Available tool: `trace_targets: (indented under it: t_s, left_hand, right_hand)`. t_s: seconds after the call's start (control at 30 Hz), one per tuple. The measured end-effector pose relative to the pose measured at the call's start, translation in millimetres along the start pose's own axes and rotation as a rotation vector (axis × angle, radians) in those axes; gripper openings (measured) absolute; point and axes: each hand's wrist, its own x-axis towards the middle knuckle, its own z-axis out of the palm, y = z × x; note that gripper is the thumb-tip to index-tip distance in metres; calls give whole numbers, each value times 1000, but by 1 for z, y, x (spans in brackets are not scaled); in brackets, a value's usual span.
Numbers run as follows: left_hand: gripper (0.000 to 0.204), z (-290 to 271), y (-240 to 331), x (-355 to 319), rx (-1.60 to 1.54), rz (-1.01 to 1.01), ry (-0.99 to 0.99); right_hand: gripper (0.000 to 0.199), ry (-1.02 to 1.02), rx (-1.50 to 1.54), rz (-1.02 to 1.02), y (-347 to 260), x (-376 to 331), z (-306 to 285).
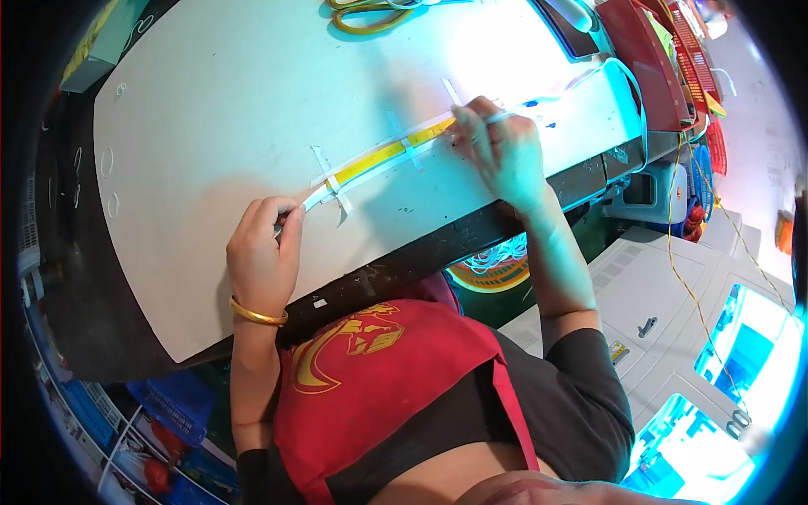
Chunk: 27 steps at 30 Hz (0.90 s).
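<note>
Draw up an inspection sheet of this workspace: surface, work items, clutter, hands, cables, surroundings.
Surface: pale board on a dark table.
Work items: yellow strip along a white strip, crossed by short pale pieces.
Clutter: yellow-handled scissors at the far edge; dark flat device upper right.
Hands: left hand pinches the white strip's near end; right hand, at the other end, grips a slim pale tool, kind unclear.
Cables: pale cable loops at the board's right edge.
Surroundings: grey cabinet right; blue crate lower left.
</note>
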Motion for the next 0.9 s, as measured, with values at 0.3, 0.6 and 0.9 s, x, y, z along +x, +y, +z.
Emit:
trace_targets:
  t_s: [0.3, 0.6, 0.9]
  left_hand:
    - [7, -2, -6, 8, -76, -55, -56]
    - [8, -3, -9, 12, -135, -80, -76]
    - [9, 2, -15, 16, -112, -47, -45]
  right_hand:
    - [15, 119, -56, -95, 4, -3, 14]
    - [14, 92, 47, -167, -18, 5, 17]
    - [14, 25, 364, -161, -59, 13, 40]
